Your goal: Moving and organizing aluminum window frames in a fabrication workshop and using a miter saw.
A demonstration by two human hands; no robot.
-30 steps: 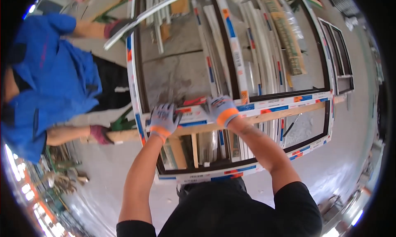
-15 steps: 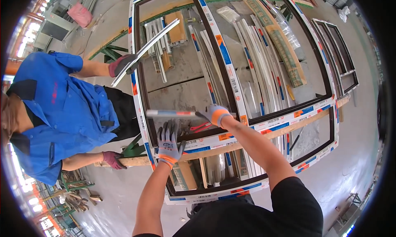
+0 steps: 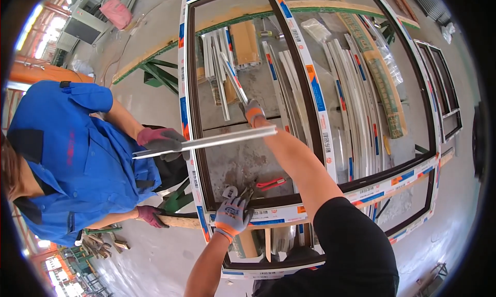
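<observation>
Metal strip (image 3: pixel 234 79), white with blue and red patches, sits out over the left opening of the big window frame (image 3: pixel 316 90), its near end in the worker's right hand (image 3: pixel 253 112). From where I stand, that gloved hand looks closed around it, the arm stretched far forward. The far end shows against short strips (image 3: pixel 212 59) lower down; I can't tell whether they touch. The left hand (image 3: pixel 232 214) lies on the frame's lower crossbar, and whether its fingers press or grip there I can't make out. Just beyond them is a red-handled tool (image 3: pixel 271 184).

A co-worker in blue holds a long white bar (image 3: pixel 227 140) in one gloved hand (image 3: pixel 164 142) and has the other (image 3: pixel 151 216) at the wooden beam (image 3: pixel 183 221). The bar's end overlaps the worker's right wrist in view.

I'd judge the step in hand to be handling the strip at full reach. Moving it calls, I think, for a firm hold near that end, a steady lean on the crossbar, and care around the bar.
</observation>
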